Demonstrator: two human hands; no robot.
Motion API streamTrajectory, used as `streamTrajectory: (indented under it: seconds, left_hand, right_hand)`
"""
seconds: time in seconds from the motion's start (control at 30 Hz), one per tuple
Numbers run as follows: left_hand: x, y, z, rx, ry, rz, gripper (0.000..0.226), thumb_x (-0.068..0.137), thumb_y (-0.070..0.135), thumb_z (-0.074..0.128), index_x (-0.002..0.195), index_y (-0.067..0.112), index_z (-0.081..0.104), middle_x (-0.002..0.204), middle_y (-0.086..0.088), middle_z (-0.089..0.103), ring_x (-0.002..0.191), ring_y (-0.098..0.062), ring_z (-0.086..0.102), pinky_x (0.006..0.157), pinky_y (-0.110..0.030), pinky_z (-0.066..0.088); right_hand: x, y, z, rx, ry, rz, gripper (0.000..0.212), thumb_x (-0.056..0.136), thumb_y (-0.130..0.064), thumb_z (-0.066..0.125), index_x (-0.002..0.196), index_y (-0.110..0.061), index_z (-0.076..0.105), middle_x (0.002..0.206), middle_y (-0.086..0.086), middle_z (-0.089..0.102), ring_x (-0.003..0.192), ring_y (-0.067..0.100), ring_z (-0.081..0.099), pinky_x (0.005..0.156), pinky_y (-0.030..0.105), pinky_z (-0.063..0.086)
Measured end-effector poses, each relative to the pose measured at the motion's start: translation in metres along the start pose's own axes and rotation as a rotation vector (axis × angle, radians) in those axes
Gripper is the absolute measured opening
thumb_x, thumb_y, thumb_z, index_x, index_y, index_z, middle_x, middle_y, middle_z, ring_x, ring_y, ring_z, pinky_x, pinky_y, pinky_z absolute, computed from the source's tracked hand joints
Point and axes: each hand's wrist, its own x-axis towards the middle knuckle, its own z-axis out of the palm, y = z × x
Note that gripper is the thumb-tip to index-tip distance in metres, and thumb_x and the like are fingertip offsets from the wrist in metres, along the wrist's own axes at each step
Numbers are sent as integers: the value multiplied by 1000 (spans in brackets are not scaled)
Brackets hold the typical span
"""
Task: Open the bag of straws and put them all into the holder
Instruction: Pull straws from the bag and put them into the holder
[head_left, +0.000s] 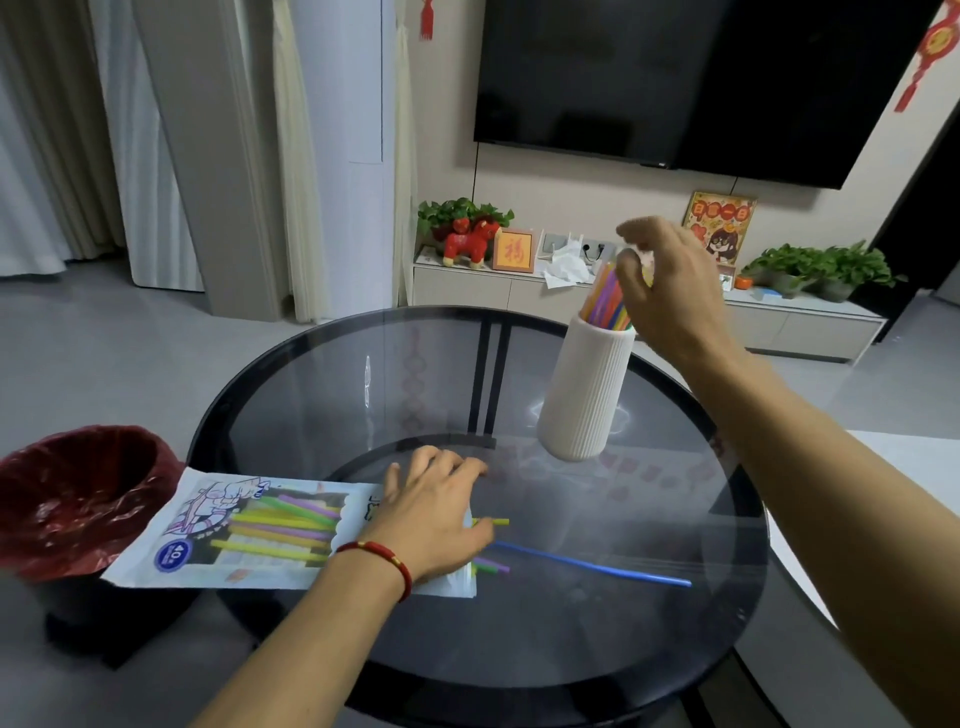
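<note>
A printed plastic straw bag (249, 530) lies flat at the near left of the round glass table (597, 649), with several coloured straws still inside. My left hand (436, 509) presses flat on the bag's open right end, where a few straw tips stick out. One blue straw (597, 564) lies loose on the glass to the right of it. A white ribbed holder (587, 389) stands at the far right with several coloured straws (605, 299) upright in it. My right hand (670, 280) hovers over those straw tops, fingers loosely curled, nothing clearly held.
A bin with a red liner (78, 493) stands on the floor left of the table, beside the bag's overhanging end. A low white cabinet (810, 325) with plants and ornaments runs along the far wall under a dark TV (675, 78).
</note>
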Motion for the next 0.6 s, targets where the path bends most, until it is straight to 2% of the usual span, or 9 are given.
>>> streamTrajectory:
  seconds: [0.07, 0.1, 0.17, 0.2, 0.23, 0.3, 0.37, 0.43, 0.6]
  left_hand:
    - [-7, -9, -2, 49, -110, -5, 82, 75, 68, 55, 145, 34, 31, 147, 5, 36, 141, -20, 18, 115, -59, 19]
    - [-11, -13, -2, 74, -186, -6, 98, 68, 77, 56, 150, 34, 22, 154, 2, 27, 145, -22, 11, 117, -62, 11]
    - [-19, -20, -1, 138, -335, -11, 126, 58, 84, 59, 156, 33, -1, 165, -3, 3, 151, -23, -10, 118, -64, -5]
    - [-21, -24, -1, 168, -381, -5, 134, 56, 85, 61, 155, 31, -10, 166, -4, -7, 151, -24, -18, 117, -63, -10]
    - [-23, -27, 1, 187, -405, 4, 137, 56, 83, 64, 154, 31, -15, 166, -5, -11, 150, -24, -21, 117, -63, -11]
    - [-23, -30, 2, 200, -384, 32, 136, 58, 78, 67, 154, 28, -16, 165, -3, -3, 151, -23, -15, 117, -64, -10]
    - [-23, -31, 3, 189, -313, 57, 133, 58, 76, 66, 155, 25, -10, 158, -1, 15, 150, -22, 0, 117, -64, -7]
    - [-23, -28, 5, 179, -262, 85, 132, 56, 77, 63, 156, 25, -5, 148, 2, 24, 146, -20, 11, 118, -64, -5]
    - [-21, -12, 14, 158, -201, 156, 133, 53, 79, 60, 155, 29, -9, 138, 3, 28, 139, -19, 22, 118, -64, 0]
  right_hand:
    - [-31, 1, -8, 25, -68, -106, 18, 99, -19, 56, 102, -12, 72, 90, 3, 73, 76, 10, 64, 76, 20, 53]
    - [-50, 4, -9, 19, -206, -124, 14, 98, -19, 60, 95, -15, 73, 83, 0, 72, 69, 9, 63, 70, 24, 56]
    - [-94, 7, -5, 14, -610, -105, 10, 97, -21, 67, 91, -19, 75, 85, -5, 72, 70, 6, 65, 69, 31, 56]
    - [-115, 8, -1, 16, -799, -90, 8, 96, -24, 69, 92, -22, 76, 87, -8, 71, 72, 2, 64, 71, 29, 54]
    - [-136, 10, 2, 12, -949, -76, 9, 94, -31, 71, 96, -24, 76, 91, -10, 70, 75, 1, 64, 73, 27, 54]
    - [-168, 11, 8, -24, -1124, -48, 23, 88, -45, 72, 106, -30, 73, 103, -12, 65, 88, 6, 64, 81, 28, 57]
    - [-189, 13, 13, -53, -1160, -43, 25, 83, -46, 73, 105, -34, 66, 108, -14, 57, 95, 8, 59, 85, 28, 56]
    - [-201, 10, 16, -94, -1087, -79, 17, 86, -41, 69, 100, -33, 62, 106, -13, 55, 92, 10, 58, 80, 27, 54]
    - [-209, -7, 26, -20, -808, -107, 11, 99, -35, 57, 103, -25, 52, 103, -6, 63, 84, 22, 63, 71, 40, 52]
